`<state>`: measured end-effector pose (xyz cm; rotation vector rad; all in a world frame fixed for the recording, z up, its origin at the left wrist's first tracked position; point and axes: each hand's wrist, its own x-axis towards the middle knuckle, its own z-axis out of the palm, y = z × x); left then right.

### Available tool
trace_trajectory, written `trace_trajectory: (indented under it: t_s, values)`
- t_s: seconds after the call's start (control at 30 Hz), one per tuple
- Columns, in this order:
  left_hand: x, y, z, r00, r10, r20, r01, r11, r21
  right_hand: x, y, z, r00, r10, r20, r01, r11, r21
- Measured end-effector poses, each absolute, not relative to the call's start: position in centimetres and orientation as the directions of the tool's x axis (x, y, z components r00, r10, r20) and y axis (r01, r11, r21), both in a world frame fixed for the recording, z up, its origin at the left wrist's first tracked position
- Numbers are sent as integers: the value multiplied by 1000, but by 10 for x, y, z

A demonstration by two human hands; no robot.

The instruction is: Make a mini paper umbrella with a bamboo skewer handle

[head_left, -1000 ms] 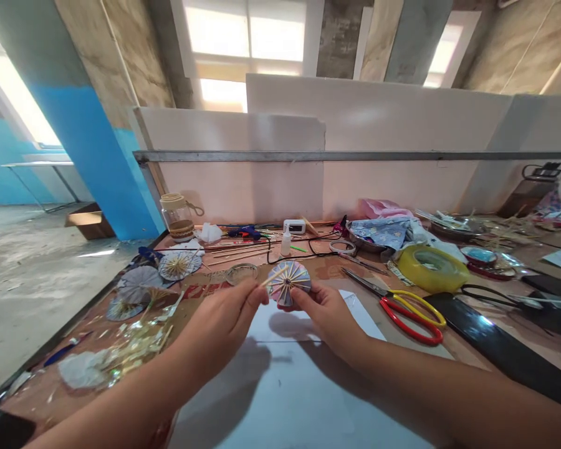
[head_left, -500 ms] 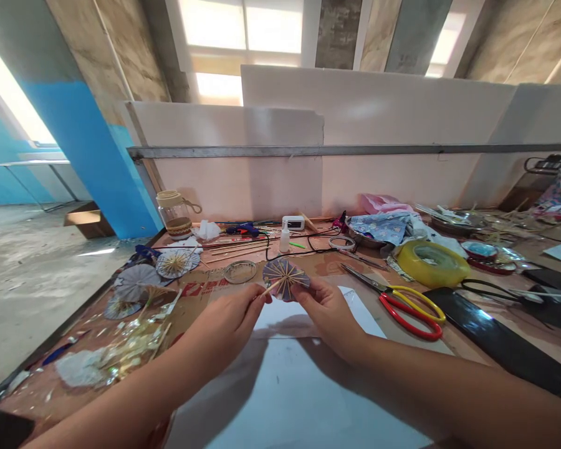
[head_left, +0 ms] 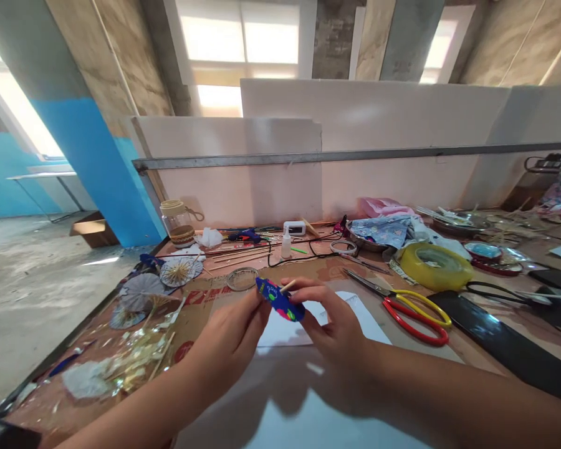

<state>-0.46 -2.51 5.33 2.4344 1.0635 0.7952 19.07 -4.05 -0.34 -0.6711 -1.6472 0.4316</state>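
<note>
A small umbrella-like disc [head_left: 279, 302], dark blue with bright pink and green patterns, is tilted nearly edge-on between my hands above the white paper [head_left: 280, 330]. A thin wooden stick [head_left: 288, 287] pokes out at its upper side. My left hand [head_left: 236, 327] is closed on the disc's left end, its fingertips partly hidden. My right hand [head_left: 339, 318] pinches the right end, thumb below and fingers curled over near the stick.
Scissors [head_left: 416, 317] with red and yellow handles and a yellow tape roll [head_left: 432, 265] lie right. Several pleated discs [head_left: 143, 291] and glittering scraps [head_left: 135, 355] are at left. A metal ring [head_left: 242, 279], small white bottle [head_left: 286, 244] and jar [head_left: 177, 224] stand further back.
The small umbrella has been turned over: its ribbed underside faced me before, and its blue patterned outside shows now. My right fingers have shifted up over it; the view has tipped slightly.
</note>
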Motion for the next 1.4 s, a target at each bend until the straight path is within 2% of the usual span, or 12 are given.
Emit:
trace_trajectory:
  t_s: [0.17, 0.27, 0.33, 0.4, 0.47, 0.53, 0.63, 0.77, 1.07, 1.23, 1.33, 1.4]
  values:
    - [-11, -24, 48, 578, 601, 552, 368, -796, 481, 197, -45, 10, -170, 491, 854, 291, 853, -433]
    - [-12, -23, 46, 566, 553, 611, 268, -824, 499, 199, -52, 19, -245, 472, 847, 275, 872, -406]
    - [-11, -24, 46, 548, 558, 623, 211, -813, 542, 197, -57, 23, -218, 522, 824, 201, 851, -486]
    - [-9, -26, 45, 538, 583, 609, 176, -784, 595, 193, -61, 27, -124, 646, 753, 78, 763, -642]
    - [-7, -28, 45, 537, 609, 584, 162, -753, 637, 189, -63, 31, -79, 803, 590, -79, 585, -807]
    - [-5, -29, 45, 542, 615, 573, 158, -744, 650, 186, -62, 36, -127, 912, 390, -205, 360, -910]
    - [-4, -28, 44, 550, 580, 601, 145, -775, 614, 185, -59, 43, -150, 962, 230, -338, 169, -926]
    - [-6, -23, 42, 542, 543, 642, 184, -822, 539, 186, -56, 49, -99, 961, 260, -431, 194, -881]
    - [-10, -15, 36, 569, 562, 600, 282, -819, 500, 187, -57, 50, -65, 950, 305, -425, 250, -870]
    - [-14, 1, 31, 542, 646, 538, 474, -763, 440, 198, -41, 53, 22, 940, 340, -361, 325, -874]
    - [-15, 9, 21, 542, 704, 458, 618, -704, 350, 216, -15, 50, 58, 936, 348, -206, 352, -913]
    - [-15, 11, 12, 556, 730, 396, 679, -674, 289, 231, 6, 41, 35, 961, 275, 16, 274, -961]
